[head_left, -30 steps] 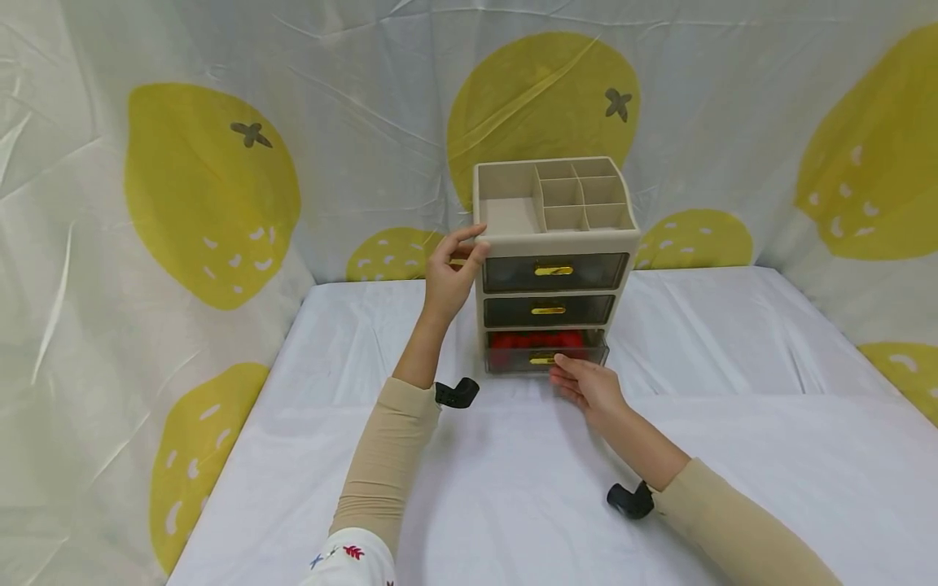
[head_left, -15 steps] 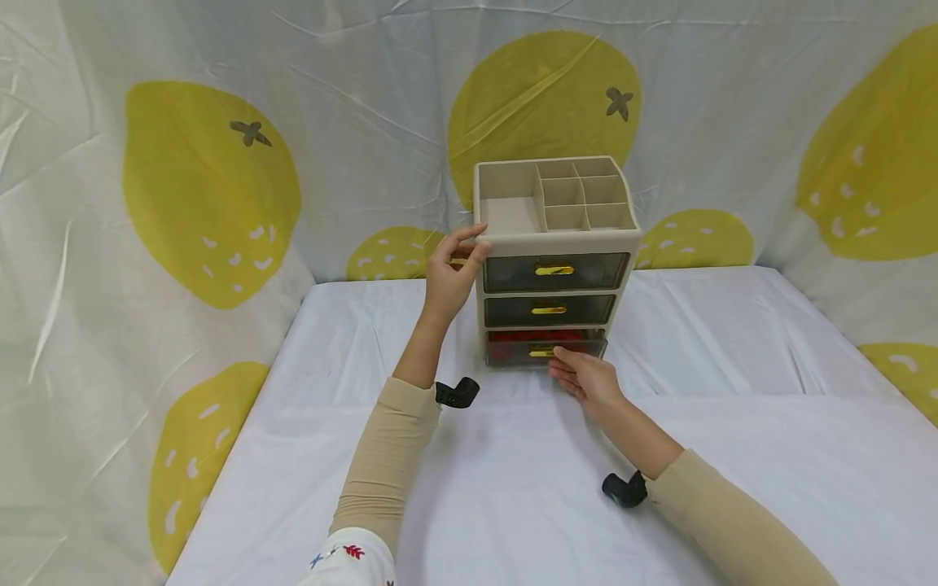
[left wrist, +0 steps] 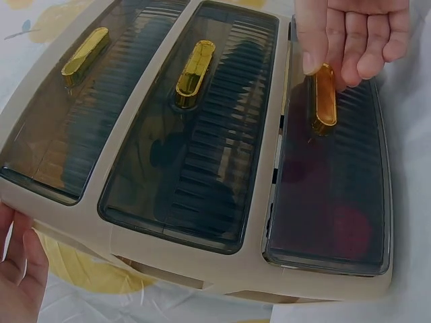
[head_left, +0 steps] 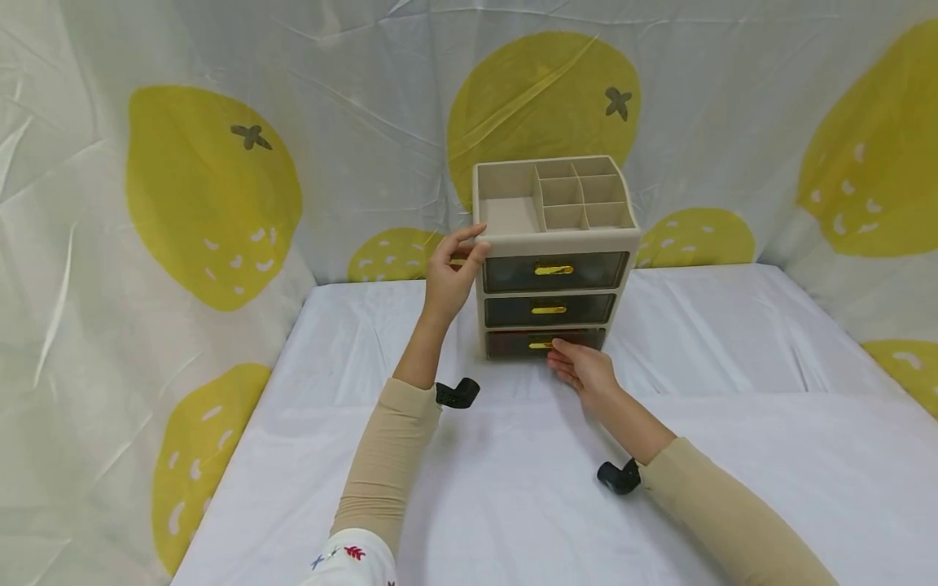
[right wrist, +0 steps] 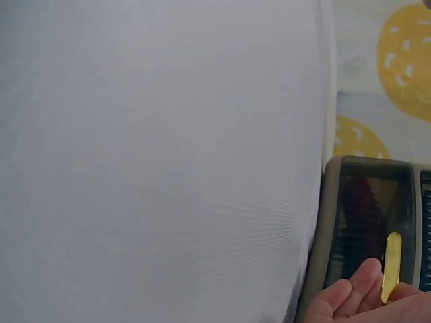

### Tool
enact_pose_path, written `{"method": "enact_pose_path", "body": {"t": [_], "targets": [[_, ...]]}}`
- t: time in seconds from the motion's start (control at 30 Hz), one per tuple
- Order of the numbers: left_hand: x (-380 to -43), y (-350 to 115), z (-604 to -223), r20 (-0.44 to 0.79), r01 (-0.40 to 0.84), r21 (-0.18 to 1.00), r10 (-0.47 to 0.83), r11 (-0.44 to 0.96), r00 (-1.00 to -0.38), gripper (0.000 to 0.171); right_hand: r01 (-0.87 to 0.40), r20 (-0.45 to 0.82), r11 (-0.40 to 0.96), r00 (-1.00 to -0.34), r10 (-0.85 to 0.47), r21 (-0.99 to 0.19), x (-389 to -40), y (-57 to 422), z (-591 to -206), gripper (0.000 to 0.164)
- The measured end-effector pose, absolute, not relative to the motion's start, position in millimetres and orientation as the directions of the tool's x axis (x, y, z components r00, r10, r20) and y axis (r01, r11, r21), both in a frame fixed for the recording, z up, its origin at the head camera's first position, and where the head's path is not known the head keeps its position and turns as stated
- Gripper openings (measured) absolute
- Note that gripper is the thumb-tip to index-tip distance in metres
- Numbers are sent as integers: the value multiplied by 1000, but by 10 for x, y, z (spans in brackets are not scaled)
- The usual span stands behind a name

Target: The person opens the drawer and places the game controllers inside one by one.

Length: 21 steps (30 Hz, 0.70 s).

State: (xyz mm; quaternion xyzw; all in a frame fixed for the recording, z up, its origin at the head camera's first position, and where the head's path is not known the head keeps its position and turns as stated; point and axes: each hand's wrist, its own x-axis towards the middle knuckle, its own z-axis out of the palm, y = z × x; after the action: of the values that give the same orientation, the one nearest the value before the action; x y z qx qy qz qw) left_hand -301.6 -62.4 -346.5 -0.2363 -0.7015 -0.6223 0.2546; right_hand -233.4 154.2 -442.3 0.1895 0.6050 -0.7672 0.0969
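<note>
A beige desktop drawer organizer (head_left: 560, 242) stands upright at the back of the table. My left hand (head_left: 449, 277) grips its upper left corner, index finger at the top rim and thumb at the front edge. Low on the front, my right hand (head_left: 592, 376) pinches the gold handle (left wrist: 325, 101) of the bottom drawer (head_left: 506, 345), thumb above and fingers below. That smoky, see-through drawer sits nearly flush with the frame, and dim red shapes (left wrist: 351, 232) show through it. Both upper drawers, the top one (head_left: 513, 273) and the middle one (head_left: 509, 311), are pushed in.
Open compartments (head_left: 563, 194) form the organizer's top. White cloth (head_left: 513, 488) covers the table, and a lemon-print sheet (head_left: 381, 146) hangs behind and at the sides. A black wrist camera (head_left: 619, 478) juts from the right forearm, another (head_left: 458, 393) from the left.
The bottom drawer has slid inward from partly pulled out, and the red things inside are now covered. My right hand moved forward with its handle; my left hand stayed at the corner.
</note>
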Motion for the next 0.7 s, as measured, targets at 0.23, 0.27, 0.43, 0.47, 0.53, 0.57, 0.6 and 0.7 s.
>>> {"method": "enact_pose_path", "body": {"t": [0.23,0.27,0.43,0.47,0.53,0.57,0.6,0.7], "targets": [[-3015,-624,-3476,659,656,747,14,108,-752,29,360,-392,-265,-917,76,-894,-2364,1552,-4432,24],[-3015,-622,-3477,660,658,746,13,107,-751,29,361,-393,-266,-917,74,-894,-2366,1557,-4433,23],[-3014,-611,-3482,664,661,742,11,110,-747,28,374,-401,-252,-914,65,-893,-2365,1575,-4430,32],[-3013,-610,-3482,663,660,743,12,111,-748,28,378,-402,-239,-914,61,-895,-2362,1582,-4435,36],[-3013,-610,-3482,657,654,748,18,115,-754,29,383,-403,-198,-912,72,-902,-2340,1602,-4430,45],[-3012,-610,-3479,653,650,750,23,118,-757,29,387,-405,-169,-911,85,-907,-2322,1617,-4417,46],[-3011,-611,-3474,647,645,754,29,121,-762,29,389,-403,-136,-910,98,-911,-2296,1636,-4392,48],[-2997,-631,-3441,622,624,767,65,147,-780,31,373,-378,-57,-915,140,-926,-2190,1702,-4249,39]]}}
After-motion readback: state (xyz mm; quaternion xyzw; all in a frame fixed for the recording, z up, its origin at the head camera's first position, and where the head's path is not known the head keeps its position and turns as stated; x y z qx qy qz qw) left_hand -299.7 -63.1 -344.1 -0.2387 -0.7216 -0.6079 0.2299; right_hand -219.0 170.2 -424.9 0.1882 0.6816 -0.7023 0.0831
